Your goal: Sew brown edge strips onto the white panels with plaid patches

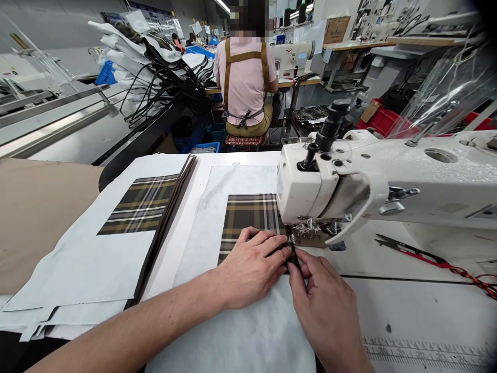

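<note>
A sheet of pale backing fabric (267, 331) carrying a plaid fabric patch (248, 212) lies on the sewing table in front of me. My left hand (258, 264) rests over the patch, its fingers bent and pressed together on the patch's right edge. Close beside it, my right hand (326, 295) pinches the dark folded edge between thumb and fingers. Both sets of fingertips are just in front of the presser foot of a white sewing machine (303, 186). The needle area is partly hidden by the machine head and my fingers.
Left of my work lies a stack of pale pieces (93, 274) with a plaid patch on top. Thread snips (419, 251) with red handles lie under the machine arm. A printed ruler (423, 349) runs along the front right. A co-worker (244, 83) sits ahead, facing away.
</note>
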`<action>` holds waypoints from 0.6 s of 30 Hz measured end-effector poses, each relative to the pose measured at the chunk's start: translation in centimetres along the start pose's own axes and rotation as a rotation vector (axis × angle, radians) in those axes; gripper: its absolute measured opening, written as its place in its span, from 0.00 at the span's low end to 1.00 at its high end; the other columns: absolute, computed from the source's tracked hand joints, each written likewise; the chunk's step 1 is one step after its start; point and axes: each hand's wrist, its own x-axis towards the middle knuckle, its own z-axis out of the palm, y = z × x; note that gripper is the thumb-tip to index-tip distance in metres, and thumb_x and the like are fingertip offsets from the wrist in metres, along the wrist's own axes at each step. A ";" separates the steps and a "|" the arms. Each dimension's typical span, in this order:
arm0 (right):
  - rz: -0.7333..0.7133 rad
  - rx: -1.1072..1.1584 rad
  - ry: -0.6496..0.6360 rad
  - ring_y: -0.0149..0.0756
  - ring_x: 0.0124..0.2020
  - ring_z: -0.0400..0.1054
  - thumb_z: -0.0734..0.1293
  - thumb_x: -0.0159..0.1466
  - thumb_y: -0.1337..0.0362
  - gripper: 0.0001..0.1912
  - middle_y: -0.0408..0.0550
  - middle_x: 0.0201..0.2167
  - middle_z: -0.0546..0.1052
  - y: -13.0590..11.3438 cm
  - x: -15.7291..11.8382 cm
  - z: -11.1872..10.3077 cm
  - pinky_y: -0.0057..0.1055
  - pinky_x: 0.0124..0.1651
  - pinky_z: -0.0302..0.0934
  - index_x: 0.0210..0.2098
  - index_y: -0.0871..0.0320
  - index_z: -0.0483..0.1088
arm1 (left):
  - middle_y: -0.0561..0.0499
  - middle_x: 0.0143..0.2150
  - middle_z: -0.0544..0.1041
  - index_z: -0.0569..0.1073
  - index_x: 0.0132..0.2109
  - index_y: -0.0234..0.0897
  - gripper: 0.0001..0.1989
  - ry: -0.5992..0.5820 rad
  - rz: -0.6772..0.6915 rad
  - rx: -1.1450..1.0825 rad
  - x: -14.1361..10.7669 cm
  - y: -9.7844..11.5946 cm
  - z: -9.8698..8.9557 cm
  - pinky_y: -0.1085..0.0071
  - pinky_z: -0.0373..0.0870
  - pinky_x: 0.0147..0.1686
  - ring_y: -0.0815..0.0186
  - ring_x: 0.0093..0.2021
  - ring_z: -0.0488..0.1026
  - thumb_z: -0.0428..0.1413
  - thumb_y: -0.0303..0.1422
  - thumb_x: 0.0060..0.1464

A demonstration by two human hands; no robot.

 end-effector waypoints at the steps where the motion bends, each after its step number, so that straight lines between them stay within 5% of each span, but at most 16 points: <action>1: 0.000 0.003 -0.001 0.38 0.33 0.74 0.59 0.71 0.57 0.18 0.43 0.38 0.78 0.0 0.0 0.0 0.36 0.36 0.62 0.52 0.54 0.75 | 0.47 0.67 0.72 0.69 0.63 0.36 0.17 0.002 -0.003 0.003 0.0 0.0 0.1 0.51 0.56 0.60 0.56 0.64 0.67 0.48 0.36 0.74; 18: -0.049 -0.028 0.016 0.40 0.37 0.75 0.59 0.74 0.54 0.19 0.46 0.41 0.80 0.5 -0.2 0.2 0.37 0.38 0.63 0.54 0.56 0.75 | 0.47 0.65 0.75 0.72 0.60 0.35 0.15 0.077 0.019 -0.019 0.2 -0.1 0.4 0.53 0.59 0.58 0.57 0.62 0.69 0.49 0.35 0.74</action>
